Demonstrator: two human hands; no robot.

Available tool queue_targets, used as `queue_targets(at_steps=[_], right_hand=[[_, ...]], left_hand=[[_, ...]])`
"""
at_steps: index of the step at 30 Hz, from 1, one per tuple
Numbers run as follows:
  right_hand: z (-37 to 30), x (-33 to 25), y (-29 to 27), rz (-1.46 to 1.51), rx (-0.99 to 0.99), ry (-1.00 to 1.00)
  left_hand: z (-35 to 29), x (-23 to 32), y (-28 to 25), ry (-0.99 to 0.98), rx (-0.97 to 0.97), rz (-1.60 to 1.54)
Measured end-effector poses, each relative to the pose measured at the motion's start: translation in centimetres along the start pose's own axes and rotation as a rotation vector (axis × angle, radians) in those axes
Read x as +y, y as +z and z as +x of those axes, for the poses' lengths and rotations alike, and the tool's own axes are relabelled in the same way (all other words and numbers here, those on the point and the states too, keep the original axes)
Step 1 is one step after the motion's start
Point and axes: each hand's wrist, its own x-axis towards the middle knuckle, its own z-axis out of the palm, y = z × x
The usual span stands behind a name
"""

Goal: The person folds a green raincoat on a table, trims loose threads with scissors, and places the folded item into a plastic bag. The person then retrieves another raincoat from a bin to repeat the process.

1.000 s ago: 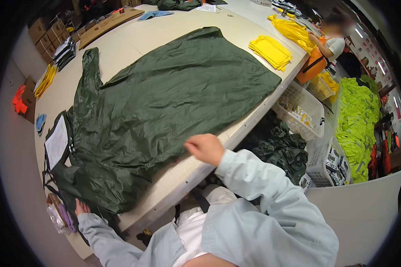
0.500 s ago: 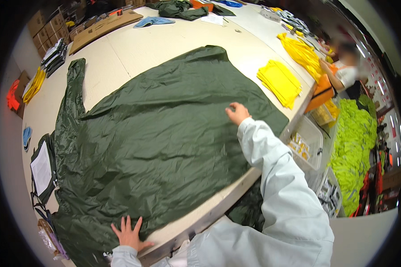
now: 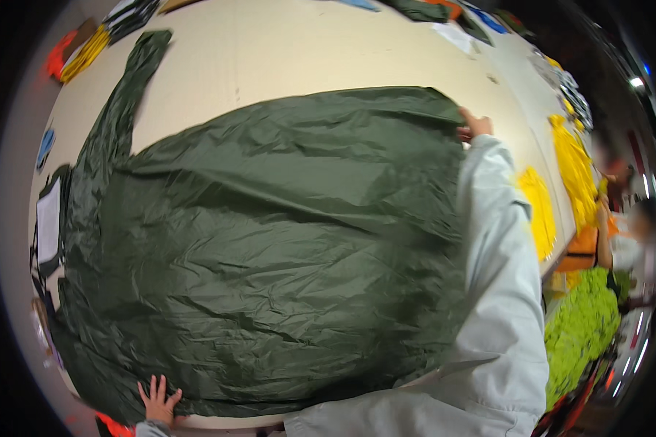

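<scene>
A large dark green raincoat (image 3: 291, 240) of thin, shiny, wrinkled fabric lies spread over the table. One long sleeve (image 3: 127, 102) stretches away at its far left. Near the garment's lower left edge, my left hand (image 3: 158, 403) rests flat with fingers spread, pressing on the fabric. My right arm reaches along the garment's right side, and at the far right corner my right hand (image 3: 478, 125) has its fingers closed on the edge. The fingertips there are partly hidden by the fabric.
The pale table (image 3: 270, 54) carries folded yellow fabric (image 3: 538, 211) to the right and dark garments (image 3: 419, 10) at the back. A paper sheet (image 3: 49, 222) lies at the left. Beyond the right edge are a lime-green heap (image 3: 583, 335) and a co-worker (image 3: 627, 247) holding yellow fabric.
My right hand has moved from above the garment to its far right corner and closed on it. The right side now lies spread wider. My left hand stays at the near left; the view has shifted.
</scene>
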Motion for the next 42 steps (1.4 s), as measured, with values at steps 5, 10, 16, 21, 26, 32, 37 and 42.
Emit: queue_targets(at_steps=[5,10,16,21,26,32,37,42], right_hand=[[8.8,1.0,1.0,0.070,-0.099,0.118],[12.2,1.3,4.3,0.534,0.003,-0.117],[2.9,2.5,9.9,-0.253,0.225,-1.068],[0.7,8.3,8.4,-0.932,0.082,-0.545],[-7.8,7.9,-5.6,-0.677,0.172,-0.441],[-21.4,21.9,-26.8,-0.964,0.527,0.099],[-28.3,31.5,-31.2,-0.003,0.361,0.745],[-27.2,34.9,-28.6,0.207,0.472,0.662]], left_hand=[[0.5,-0.2,-1.0,-0.028,-0.132,-0.125],[-0.6,0.2,-0.5,-0.067,-0.183,-0.144],[-0.5,1.1,-1.3,-0.089,-0.169,-0.106],[1.4,0.8,-2.6,-0.071,-0.126,-0.050],[0.7,3.0,-4.0,-0.187,-0.132,-0.111],[-3.0,3.9,-4.2,-0.176,-0.041,0.108],[-5.0,0.7,-3.2,0.068,0.039,0.136],[-7.1,0.9,-5.8,0.221,0.279,-0.058]])
